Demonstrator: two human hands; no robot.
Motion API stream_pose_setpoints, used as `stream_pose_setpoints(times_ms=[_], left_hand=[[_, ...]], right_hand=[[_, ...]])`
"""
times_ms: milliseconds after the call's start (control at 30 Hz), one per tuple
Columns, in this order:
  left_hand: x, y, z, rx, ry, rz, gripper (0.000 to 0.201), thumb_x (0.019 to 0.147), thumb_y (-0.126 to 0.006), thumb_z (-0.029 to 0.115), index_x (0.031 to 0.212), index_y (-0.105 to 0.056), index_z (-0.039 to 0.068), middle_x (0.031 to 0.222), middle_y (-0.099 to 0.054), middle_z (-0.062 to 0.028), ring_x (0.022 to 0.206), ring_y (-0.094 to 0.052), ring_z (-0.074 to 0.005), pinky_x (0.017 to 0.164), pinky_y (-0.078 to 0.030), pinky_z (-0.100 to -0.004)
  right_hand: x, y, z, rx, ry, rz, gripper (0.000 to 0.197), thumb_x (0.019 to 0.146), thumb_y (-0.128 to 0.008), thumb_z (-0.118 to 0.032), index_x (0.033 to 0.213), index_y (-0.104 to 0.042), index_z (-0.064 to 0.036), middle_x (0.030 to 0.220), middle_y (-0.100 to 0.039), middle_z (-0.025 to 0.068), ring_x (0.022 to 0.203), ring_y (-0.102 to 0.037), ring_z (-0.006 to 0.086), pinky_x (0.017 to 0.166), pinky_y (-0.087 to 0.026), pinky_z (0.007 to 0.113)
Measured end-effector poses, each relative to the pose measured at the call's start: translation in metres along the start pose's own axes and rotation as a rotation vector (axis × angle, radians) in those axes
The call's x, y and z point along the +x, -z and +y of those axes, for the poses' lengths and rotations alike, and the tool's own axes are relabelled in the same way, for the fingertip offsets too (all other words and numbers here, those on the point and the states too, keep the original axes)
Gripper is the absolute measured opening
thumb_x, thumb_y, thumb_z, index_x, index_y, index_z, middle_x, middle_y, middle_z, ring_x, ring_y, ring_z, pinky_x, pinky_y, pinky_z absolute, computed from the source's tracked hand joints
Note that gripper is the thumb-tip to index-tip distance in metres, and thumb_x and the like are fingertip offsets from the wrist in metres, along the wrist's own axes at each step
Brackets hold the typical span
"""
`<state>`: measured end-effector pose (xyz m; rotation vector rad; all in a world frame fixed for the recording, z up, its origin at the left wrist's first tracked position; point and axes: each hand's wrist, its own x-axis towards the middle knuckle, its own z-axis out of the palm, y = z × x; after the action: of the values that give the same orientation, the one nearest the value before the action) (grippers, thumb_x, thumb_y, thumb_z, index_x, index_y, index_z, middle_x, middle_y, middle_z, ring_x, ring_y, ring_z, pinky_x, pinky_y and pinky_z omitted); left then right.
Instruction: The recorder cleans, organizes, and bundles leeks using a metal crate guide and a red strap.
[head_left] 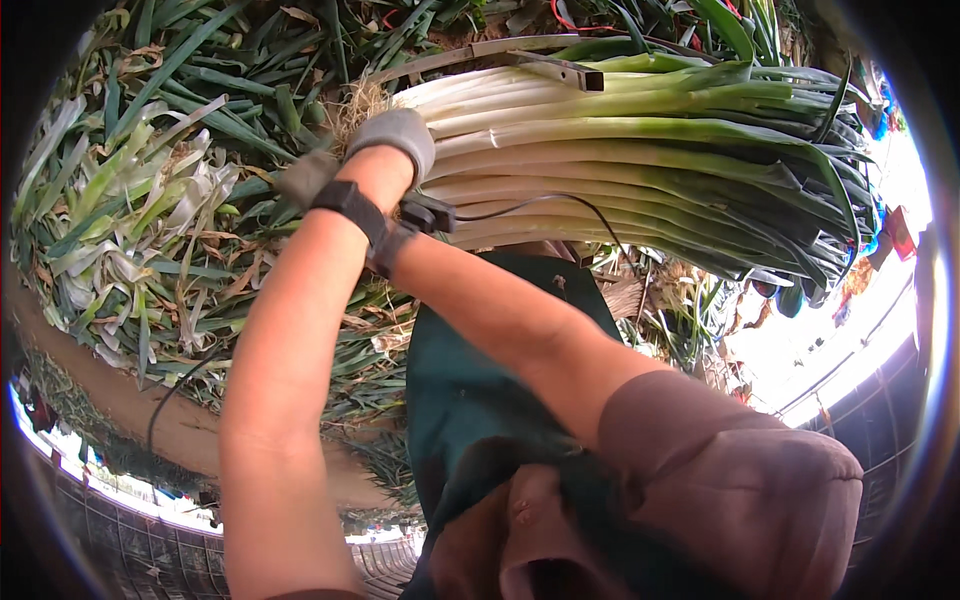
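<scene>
A large bundle of leeks (560, 150) lies crosswise in front of me, white root ends to the left and dark green leaves to the right. My left hand (393, 135), in a grey glove, is at the white ends beside the hairy roots (358, 105); its fingers are hidden from view. Crossing beneath my left wrist, my right forearm reaches to the left. My right hand (305, 178), also gloved, is smeared by motion just left of the root ends, and whatever it may hold cannot be made out.
A metal bar (560, 72) projects over the leeks' upper side. Loose leaves and trimmings (150, 200) pile up at the left. A black cable (540, 198) runs from the device at my wrist (428, 213) across the bundle. Dark green cloth (450, 380) covers my front.
</scene>
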<state>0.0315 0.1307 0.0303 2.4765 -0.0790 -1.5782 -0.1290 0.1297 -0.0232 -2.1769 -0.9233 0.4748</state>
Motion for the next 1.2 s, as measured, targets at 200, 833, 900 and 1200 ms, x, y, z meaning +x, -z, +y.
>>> stream_pose_setpoints(times_ms=[200, 833, 900, 1200], left_hand=[[-0.033, -0.042, -0.002, 0.070, 0.011, 0.254, 0.029, 0.091, -0.048, 0.017, 0.105, -0.072, 0.010, 0.113, -0.067, -0.0142, 0.103, -0.066, -0.0297, 0.083, -0.053, -0.0407], [-0.013, -0.084, -0.089, -1.335, -0.557, 0.491, 0.034, 0.095, -0.055, 0.034, 0.081, -0.064, 0.004, 0.074, -0.064, -0.0128, 0.067, -0.061, -0.0222, 0.064, -0.050, -0.0366], [-0.009, -0.082, -0.093, -1.563, -0.377, 0.186, 0.037, 0.094, -0.057, 0.037, 0.083, -0.064, 0.003, 0.078, -0.064, -0.0143, 0.072, -0.061, -0.0232, 0.068, -0.049, -0.0367], [-0.043, -0.013, -0.058, -0.409, -0.127, 0.254, 0.036, 0.079, -0.073, 0.033, 0.101, -0.064, 0.006, 0.100, -0.068, -0.0185, 0.098, -0.065, -0.0341, 0.087, -0.051, -0.0415]], right_hand=[[-0.093, 0.163, -0.039, 0.394, -0.033, -0.521, 0.024, 0.077, -0.065, -0.020, 0.097, -0.067, -0.0071, 0.100, -0.066, 0.0123, 0.090, -0.066, 0.0277, 0.078, -0.053, 0.040], [0.016, 0.182, 0.051, 0.051, -0.461, 0.132, 0.014, 0.082, -0.066, -0.023, 0.084, -0.070, -0.0101, 0.080, -0.068, 0.0142, 0.077, -0.067, 0.0327, 0.068, -0.053, 0.041], [-0.023, 0.165, 0.038, 0.079, -0.638, 0.154, 0.014, 0.082, -0.066, -0.023, 0.081, -0.069, -0.0088, 0.079, -0.067, 0.0147, 0.075, -0.066, 0.0332, 0.067, -0.053, 0.041], [-0.040, 0.144, 0.029, -0.075, -0.788, 0.065, 0.016, 0.082, -0.064, -0.025, 0.078, -0.068, -0.0097, 0.080, -0.067, 0.0138, 0.075, -0.066, 0.0337, 0.066, -0.052, 0.043]])
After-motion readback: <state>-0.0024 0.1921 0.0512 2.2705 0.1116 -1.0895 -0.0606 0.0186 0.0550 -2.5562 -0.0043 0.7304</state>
